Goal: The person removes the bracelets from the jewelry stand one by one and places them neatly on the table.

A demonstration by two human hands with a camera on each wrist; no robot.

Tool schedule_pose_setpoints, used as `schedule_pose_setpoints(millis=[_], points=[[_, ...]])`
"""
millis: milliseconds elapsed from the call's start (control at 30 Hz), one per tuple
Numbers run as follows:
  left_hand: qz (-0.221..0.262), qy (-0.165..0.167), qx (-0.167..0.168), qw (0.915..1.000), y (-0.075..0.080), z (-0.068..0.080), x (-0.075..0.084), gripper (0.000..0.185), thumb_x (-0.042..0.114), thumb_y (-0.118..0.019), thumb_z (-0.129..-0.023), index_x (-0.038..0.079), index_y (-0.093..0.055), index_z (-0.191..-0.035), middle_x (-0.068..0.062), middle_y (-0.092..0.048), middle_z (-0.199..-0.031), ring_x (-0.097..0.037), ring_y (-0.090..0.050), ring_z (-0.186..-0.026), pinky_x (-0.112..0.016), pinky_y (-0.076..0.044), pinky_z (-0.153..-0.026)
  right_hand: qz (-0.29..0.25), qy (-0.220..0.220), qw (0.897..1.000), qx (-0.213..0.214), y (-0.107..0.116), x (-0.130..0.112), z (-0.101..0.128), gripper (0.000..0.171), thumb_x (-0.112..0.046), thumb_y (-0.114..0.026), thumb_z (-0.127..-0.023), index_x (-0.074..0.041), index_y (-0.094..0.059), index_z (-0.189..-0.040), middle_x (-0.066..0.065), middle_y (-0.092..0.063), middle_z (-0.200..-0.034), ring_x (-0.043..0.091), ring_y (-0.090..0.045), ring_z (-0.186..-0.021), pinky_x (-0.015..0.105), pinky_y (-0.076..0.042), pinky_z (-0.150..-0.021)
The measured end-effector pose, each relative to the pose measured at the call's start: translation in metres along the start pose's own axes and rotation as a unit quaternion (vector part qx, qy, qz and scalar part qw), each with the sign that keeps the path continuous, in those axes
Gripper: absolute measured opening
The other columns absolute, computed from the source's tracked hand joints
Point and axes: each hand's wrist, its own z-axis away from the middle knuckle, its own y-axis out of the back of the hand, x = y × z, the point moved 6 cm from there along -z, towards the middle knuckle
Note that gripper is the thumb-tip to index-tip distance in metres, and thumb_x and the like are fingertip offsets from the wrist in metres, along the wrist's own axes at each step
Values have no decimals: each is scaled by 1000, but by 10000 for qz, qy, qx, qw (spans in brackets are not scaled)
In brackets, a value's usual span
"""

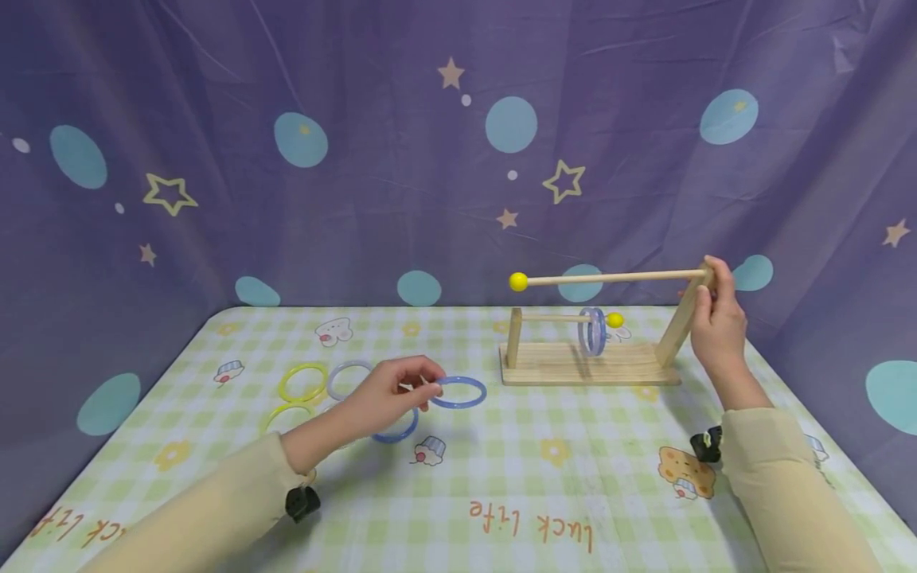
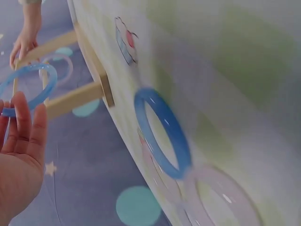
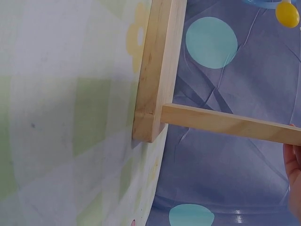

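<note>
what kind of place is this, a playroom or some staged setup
Likely a staged tabletop setup rather than a lived-in room: a purple star-printed cloth backdrop hangs behind, a checked tablecloth covers the table, and a wooden ring-toss stand is the only toy there.

Backdrop: purple cloth, draped and creased, printed with teal dots, cream and tan stars and small white spots; it closes the rear and both sides. Table: covered in green-and-white checked cloth with cupcake, flower and biscuit motifs and orange lettering near the front edge. Light: even, soft.
</note>
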Motion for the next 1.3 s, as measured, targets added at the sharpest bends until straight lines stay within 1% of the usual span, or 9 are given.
schedule_pose_setpoints(millis=[67,133,300,367,467,600,900,1033,1300], points=[[-137,10,78,9999,7,9,-3,13,12,-62,-96,6,-67,-107,-11,-68,-100,-23,-63,-72,-35,-54,-65,9,-26,10000,-17,0,0,0,39,-17,-39,-105,-23,-41,-144,16,-69,-100,31,-64,-91,19,-36,-69],[-268,-17,152,9995,14,18,-5,13,12,-62,-97,7,-67,-107,-9,-67,-100,-20,-63,-72,-35,-54,-65,8,-26,10000,-10,0,0,0,39,-17,-39,-105,-24,-41,-144,7,-69,-96,39,-63,-92,21,-36,-69],[-573,11,390,9976,28,40,-5,10,12,-62,-96,7,-67,-104,-9,-66,-91,-17,-62,-69,-32,-54,-64,7,-27,10000,1,-1,0,1,39,-18,-39,-105,-25,-41,-143,-18,-58,-92,39,-62,-91,23,-37,-69],[-713,55,524,9961,35,49,-5,9,11,-63,-96,8,-67,-103,-10,-66,-90,-18,-61,-68,-31,-53,-63,24,-28,10000,-10,-1,0,1,39,-18,-39,-105,-25,-41,-143,-16,-59,-93,35,-63,-90,20,-37,-69],[-847,83,725,9937,46,61,-6,10,11,-63,-96,7,-67,-104,-10,-66,-89,-19,-61,-66,-30,-53,-61,28,-10,10000,-28,-1,-2,1,39,-19,-39,-105,-25,-41,-144,-2,-67,-97,7,-63,-88,16,-36,-69],[-972,48,951,9907,62,77,-6,11,9,-61,-96,7,-67,-106,-8,-65,-87,-17,-60,-66,-29,-51,-58,-41,75,9999,-82,-1,-3,2,39,-17,-38,-106,-22,-41,-144,18,-67,-107,-24,-43,-83,16,-35,-68],[-1570,-230,1116,9810,91,107,-11,18,1,-61,-95,11,-66,-108,5,-65,-89,-15,-61,-64,-30,-52,-55,-23,48,10000,-76,1,-3,1,39,-16,-38,-105,-21,-40,-144,16,-66,-111,-26,-42,-82,17,-35,-68],[-1665,-68,1003,9809,102,118,-13,19,2,-61,-95,12,-67,-109,5,-65,-87,-16,-61,-63,-30,-51,-54,-49,36,10000,-27,0,-1,0,39,-17,-38,-105,-23,-41,-144,9,-66,-108,-26,-43,-83,14,-34,-69],[-1515,366,619,9858,110,138,-29,15,4,-61,-96,9,-66,-109,-1,-66,-84,-17,-59,-62,-29,-49,-52,-79,36,9999,-91,0,-3,0,39,-18,-37,-106,-21,-40,-144,20,-65,-113,-27,-42,-84,12,-33,-70]])
